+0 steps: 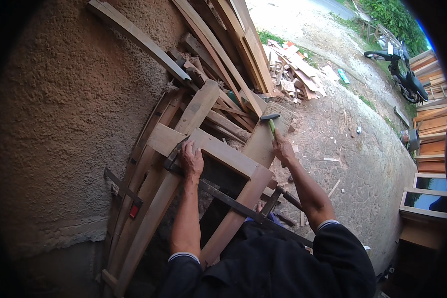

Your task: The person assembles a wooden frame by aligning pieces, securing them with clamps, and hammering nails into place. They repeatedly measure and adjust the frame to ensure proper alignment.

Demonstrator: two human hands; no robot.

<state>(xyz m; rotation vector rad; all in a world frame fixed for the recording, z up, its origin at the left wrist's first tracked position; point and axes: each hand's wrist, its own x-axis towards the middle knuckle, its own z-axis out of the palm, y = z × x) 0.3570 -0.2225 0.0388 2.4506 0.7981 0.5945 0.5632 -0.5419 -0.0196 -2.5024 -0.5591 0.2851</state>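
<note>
Two hands apart, left hand (pixel 191 160) pressing wooden frame (pixel 218 149), right hand (pixel 282 148) gripping green-handled hammer (pixel 271 122) beside it

You are wearing a dark navy short-sleeved shirt, its sleeves edged with thin white piping. Your forearms are showing bare below the cuffs; nothing is covering either hand.

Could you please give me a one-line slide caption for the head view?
Left hand steadies a wooden frame while the right hand grips a green-handled hammer beside stacked planks.
</note>
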